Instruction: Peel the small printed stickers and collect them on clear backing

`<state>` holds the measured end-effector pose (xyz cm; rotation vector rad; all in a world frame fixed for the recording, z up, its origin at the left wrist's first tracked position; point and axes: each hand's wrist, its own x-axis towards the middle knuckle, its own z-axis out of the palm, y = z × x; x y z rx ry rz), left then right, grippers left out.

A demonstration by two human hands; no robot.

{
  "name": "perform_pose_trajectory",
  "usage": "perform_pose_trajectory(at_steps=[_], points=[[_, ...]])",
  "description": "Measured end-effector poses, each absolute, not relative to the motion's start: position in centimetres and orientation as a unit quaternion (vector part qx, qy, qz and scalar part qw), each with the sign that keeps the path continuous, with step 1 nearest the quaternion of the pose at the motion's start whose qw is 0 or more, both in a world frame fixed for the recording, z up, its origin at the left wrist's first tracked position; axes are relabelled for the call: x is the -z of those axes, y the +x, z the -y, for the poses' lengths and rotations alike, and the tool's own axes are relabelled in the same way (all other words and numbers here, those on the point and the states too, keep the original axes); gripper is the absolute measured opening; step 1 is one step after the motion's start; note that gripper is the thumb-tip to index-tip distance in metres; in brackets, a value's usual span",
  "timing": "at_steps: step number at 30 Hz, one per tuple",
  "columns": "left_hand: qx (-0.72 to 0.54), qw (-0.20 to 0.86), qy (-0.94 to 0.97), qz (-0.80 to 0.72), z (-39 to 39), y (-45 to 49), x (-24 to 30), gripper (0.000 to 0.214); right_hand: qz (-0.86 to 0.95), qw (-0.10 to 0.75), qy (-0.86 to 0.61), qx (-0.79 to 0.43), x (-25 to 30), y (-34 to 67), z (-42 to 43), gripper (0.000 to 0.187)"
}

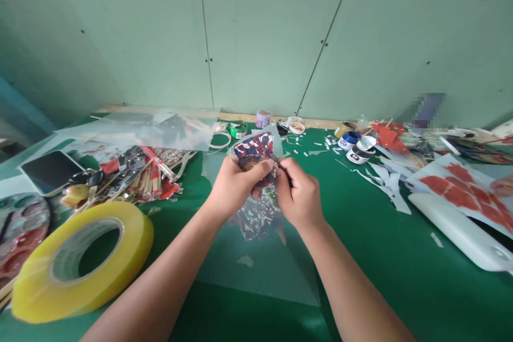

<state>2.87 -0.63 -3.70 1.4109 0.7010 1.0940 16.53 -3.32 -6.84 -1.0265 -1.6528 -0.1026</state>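
I am sitting at a craft workbench, a hobby workshop by all signs. Reference: the large yellow tape roll (82, 262). Just behind it, pliers (182, 159) and bundled sticks (150, 179) are lying. Left of it, a paint-smeared palette (20, 230) is sitting. Far right of it, paint pots (352, 147) and paper offcuts (385, 181) are littering the green table cover (380, 256).

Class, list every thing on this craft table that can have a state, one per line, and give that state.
left hand, closed on the patterned cutout
right hand, fingertips pinched at the cutout's right edge
patterned cutout, held up off the table
yellow tape roll, lying flat, untouched
phone, lying flat, screen dark
green tape roll, lying flat
blue paint pot, upright
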Motion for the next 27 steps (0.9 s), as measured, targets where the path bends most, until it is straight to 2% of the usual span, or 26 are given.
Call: perform_pose_trajectory(at_steps=[7, 12, 16, 19, 21, 24, 27], points=[[-0.513, 0.594, 0.530, -0.319, 0.9, 4.1, 4.2, 0.046, 0.681, 0.586, -0.436, 0.047, 7.0, 16.6, 3.4, 0.013], [-0.600, 0.511, 0.508, -0.348, 0.6, 4.0, 4.3, 0.022, 0.693, 0.574, -0.435, 0.008, 6.9, 16.6, 3.5, 0.013], [-0.635, 0.441, 0.541, -0.332, 0.6, 3.6, 3.9, 0.043, 0.698, 0.554, -0.454, -0.019, 7.0, 16.6, 3.3, 0.016], [-0.614, 0.407, 0.581, -0.347, 0.3, 3.0, 3.4, 0.032, 0.697, 0.550, -0.459, -0.029, 7.1, 16.7, 3.1, 0.018], [-0.603, 0.415, 0.583, -0.352, -0.2, 2.5, 3.2, 0.029, 0.696, 0.553, -0.457, -0.033, 7.0, 17.0, 3.0, 0.019], [-0.585, 0.467, 0.576, -0.329, -1.1, 1.7, 2.9, 0.035, 0.703, 0.550, -0.449, -0.040, 6.8, 17.4, 2.9, 0.017], [-0.492, 0.537, 0.616, -0.299, -1.4, 1.2, 2.6, 0.025, 0.717, 0.548, -0.428, -0.052, 6.6, 17.6, 2.9, 0.016]])
